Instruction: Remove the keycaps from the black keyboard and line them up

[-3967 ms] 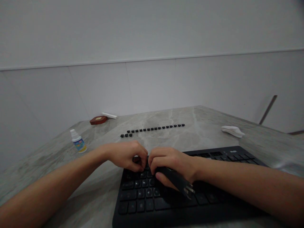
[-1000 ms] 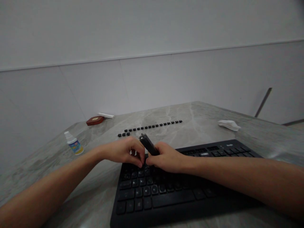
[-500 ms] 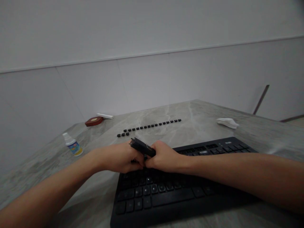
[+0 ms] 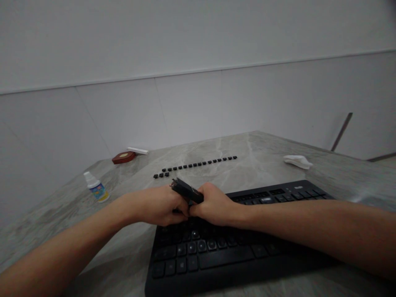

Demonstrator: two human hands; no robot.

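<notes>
A black keyboard (image 4: 225, 259) lies in front of me, with several bare key sockets in its upper rows. My right hand (image 4: 213, 204) is closed around a black stick-shaped tool (image 4: 188, 190) with small prongs at its far end, which points up and left. My left hand (image 4: 163, 204) is bent over the keyboard's upper left, its fingers pinched together and meeting the right fingertips. Whatever sits between the left fingers is hidden. Beyond the hands, several small black keycaps (image 4: 194, 164) stand in a long row, with a short row of 3 keycaps (image 4: 161, 175) nearer me.
A white spray bottle (image 4: 98, 190) with a blue and yellow label stands left on the grey marbled table (image 4: 256, 165). Farther back are a reddish-brown case (image 4: 123, 157) and a white strip (image 4: 137, 150). A folded white cloth (image 4: 298, 161) rests at the right. The wall rises behind.
The whole view has shifted very slightly. Both hands and the tool keep nearly the same pose over the keyboard.
</notes>
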